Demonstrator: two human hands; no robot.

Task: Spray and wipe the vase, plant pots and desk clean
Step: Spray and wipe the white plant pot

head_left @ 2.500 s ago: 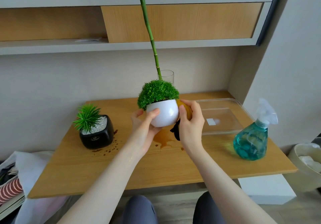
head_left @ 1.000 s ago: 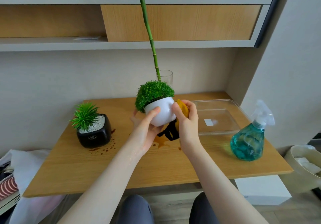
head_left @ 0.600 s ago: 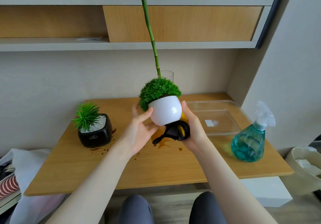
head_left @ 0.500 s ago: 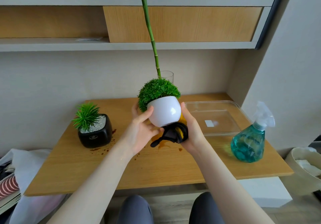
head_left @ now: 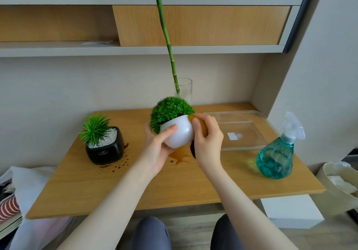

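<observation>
My left hand (head_left: pixel 160 145) holds a round white pot (head_left: pixel 179 133) with a green ball plant, tilted and lifted above the wooden desk (head_left: pixel 174 183). My right hand (head_left: pixel 208 139) presses a yellow and black cloth (head_left: pixel 201 126) against the pot's right side near its rim. A black square pot (head_left: pixel 105 149) with a spiky plant stands at the desk's left. A glass vase (head_left: pixel 184 89) with a tall green stalk stands behind the white pot. A brown spill (head_left: pixel 179 155) lies under my hands, with drops (head_left: pixel 116 165) beside the black pot.
A teal spray bottle (head_left: pixel 276 158) stands at the desk's right front. A clear plastic tray (head_left: pixel 257 131) lies behind it. A beige bin (head_left: pixel 341 183) sits on the floor at right, bags and cloth at lower left. Shelves hang above.
My right hand has slid the cloth from under the pot up to its right side near the rim. The pot has tipped further to the left in my left hand.
</observation>
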